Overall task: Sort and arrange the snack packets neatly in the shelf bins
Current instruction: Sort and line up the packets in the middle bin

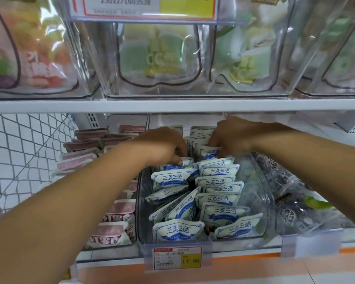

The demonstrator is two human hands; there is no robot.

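A clear plastic bin [262, 193] on the lower shelf holds several white-and-blue snack packets [219, 198]; some stand in rows and some lean at the front left. Both my hands reach deep into this bin. My left hand [162, 145] curls its fingers over a white-and-blue packet [175, 163] in the left row and pinches its top. My right hand [232, 138] has its fingers tucked among the upright packets [209, 151] at the back of the right row, gripping them.
The bin to the left holds red-and-white packets [113, 228]. The bin to the right holds dark clear bags [295, 201]. A white shelf board [172, 105] with upper bins hangs close above my hands. A price tag [177, 258] hangs on the front rail. White wire mesh [25, 152] stands at the left.
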